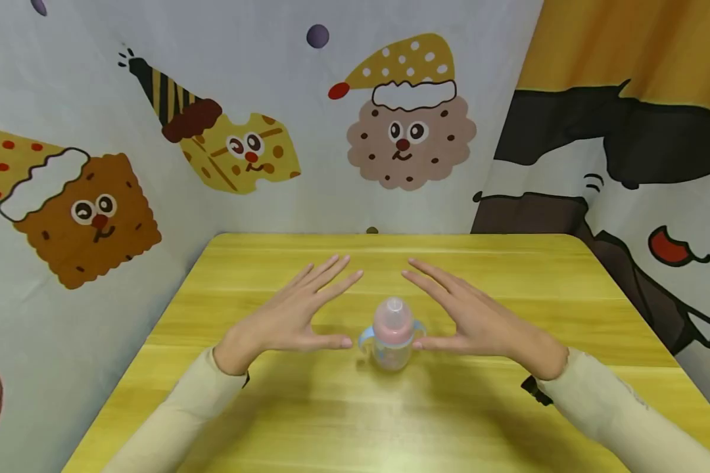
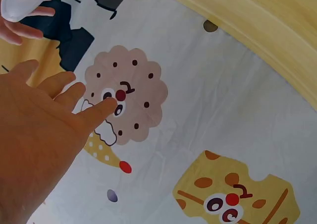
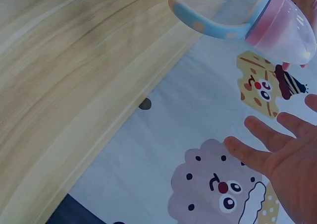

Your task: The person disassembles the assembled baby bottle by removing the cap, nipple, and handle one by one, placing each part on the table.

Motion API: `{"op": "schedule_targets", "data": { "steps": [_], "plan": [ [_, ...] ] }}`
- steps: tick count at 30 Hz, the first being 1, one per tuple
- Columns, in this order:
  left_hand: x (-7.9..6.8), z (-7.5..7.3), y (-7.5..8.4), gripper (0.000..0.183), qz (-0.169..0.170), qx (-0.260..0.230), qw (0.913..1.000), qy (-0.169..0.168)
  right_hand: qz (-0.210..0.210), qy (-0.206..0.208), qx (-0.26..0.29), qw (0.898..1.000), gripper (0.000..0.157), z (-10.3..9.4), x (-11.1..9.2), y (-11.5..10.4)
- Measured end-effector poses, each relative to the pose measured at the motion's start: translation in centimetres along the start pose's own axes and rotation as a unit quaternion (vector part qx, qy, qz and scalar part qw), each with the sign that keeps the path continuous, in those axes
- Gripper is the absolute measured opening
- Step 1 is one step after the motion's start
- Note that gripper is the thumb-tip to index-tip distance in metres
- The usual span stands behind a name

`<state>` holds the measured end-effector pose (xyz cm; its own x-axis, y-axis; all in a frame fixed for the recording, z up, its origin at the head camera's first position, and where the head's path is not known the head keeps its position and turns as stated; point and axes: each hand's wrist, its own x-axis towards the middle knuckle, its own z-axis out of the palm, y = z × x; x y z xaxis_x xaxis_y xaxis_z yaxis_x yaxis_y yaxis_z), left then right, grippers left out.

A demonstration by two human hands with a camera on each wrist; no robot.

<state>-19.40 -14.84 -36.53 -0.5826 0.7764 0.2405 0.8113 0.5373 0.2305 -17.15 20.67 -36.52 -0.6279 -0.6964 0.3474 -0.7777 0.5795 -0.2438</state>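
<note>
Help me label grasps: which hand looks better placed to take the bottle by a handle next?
Probably the right hand, narrowly: in the head view its thumb tip appears beside one handle of the bottle, while the left hand leaves a visible gap to the other handle. Neither holds anything.

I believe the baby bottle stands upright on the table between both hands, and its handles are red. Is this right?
Not red: the handles are light blue, as the head view shows. The baby bottle does stand upright on the table between left hand and right hand.

Cream sleeves (image 1: pixel 618 404) end in cuffs (image 1: pixel 220 381) with small black pieces (image 1: pixel 536 390) beneath.
</note>
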Motion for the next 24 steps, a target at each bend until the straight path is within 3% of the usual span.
{"op": "schedule_targets", "data": {
  "steps": [11,24],
  "plan": [
    [0.4,0.9,0.3,0.102,0.002,-0.01,0.9999,-0.012,0.009,0.0,0.019,1.0,0.106,0.5,0.1,0.3],
    [1.2,3.4,1.6,0.113,-0.003,-0.003,0.9996,-0.028,0.015,-0.008,0.043,0.999,0.107,1.5,0.5,0.3]
  ]
}}
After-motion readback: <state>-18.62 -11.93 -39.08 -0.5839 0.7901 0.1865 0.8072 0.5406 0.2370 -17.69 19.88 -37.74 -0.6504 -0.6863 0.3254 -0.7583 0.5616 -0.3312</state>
